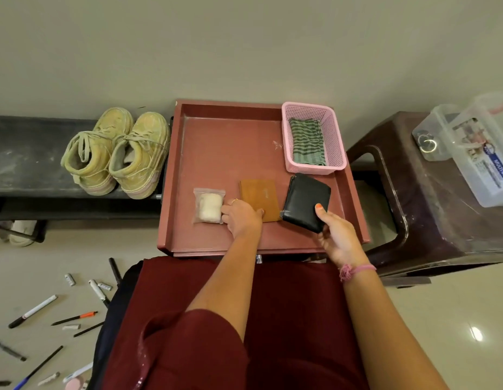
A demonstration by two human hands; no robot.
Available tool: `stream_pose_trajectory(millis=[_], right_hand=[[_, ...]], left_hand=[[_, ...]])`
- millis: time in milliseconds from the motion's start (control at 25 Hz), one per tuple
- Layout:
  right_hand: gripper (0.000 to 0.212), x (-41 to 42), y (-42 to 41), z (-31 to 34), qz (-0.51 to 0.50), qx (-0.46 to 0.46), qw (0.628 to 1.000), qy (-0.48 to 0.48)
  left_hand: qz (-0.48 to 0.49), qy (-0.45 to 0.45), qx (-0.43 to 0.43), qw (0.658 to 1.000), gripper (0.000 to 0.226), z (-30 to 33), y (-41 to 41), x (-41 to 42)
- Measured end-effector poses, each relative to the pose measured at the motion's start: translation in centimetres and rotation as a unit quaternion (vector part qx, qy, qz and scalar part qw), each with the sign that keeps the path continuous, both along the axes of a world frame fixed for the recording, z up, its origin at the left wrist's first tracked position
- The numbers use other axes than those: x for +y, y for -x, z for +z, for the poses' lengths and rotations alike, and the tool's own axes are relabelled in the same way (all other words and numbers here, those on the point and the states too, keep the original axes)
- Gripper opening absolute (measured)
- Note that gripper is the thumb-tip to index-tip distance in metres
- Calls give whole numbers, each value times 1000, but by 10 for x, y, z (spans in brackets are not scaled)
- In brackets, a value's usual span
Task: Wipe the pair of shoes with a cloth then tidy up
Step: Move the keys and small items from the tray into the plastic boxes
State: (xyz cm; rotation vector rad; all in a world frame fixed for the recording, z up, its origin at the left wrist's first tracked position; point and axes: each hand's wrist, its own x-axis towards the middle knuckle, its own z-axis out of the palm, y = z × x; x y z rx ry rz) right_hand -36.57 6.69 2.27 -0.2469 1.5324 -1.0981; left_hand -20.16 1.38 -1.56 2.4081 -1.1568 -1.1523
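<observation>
Meanwhile, right hand [339,237] fingers curl round a black leather wallet [306,202], left hand [243,216] rests loosely on a tan wallet [258,198] in the red tray [216,153]. Dusty canvas shoes [116,152] sit left on a bench; striped cloth [306,142] lies folded in the pink mesh basket [334,136]

The person wears a maroon garment [216,319], a pink thread bracelet [354,270], a gold ring [234,201] and orange nail polish [318,205].
</observation>
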Motion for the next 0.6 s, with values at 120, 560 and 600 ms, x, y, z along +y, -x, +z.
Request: stream_pose_trajectory(millis=[120, 560, 600], right_hand=[[10, 2, 6, -4, -4, -19, 1000, -3], [19, 15, 31, 44, 61, 10, 998, 5], [18, 18, 34, 52, 67, 10, 998, 10]], left_hand=[[29, -16, 34, 999, 76, -10, 2, -8], [122, 45, 554, 822, 20, 47, 27, 39], [106, 50, 569, 814, 20, 57, 34, 45]])
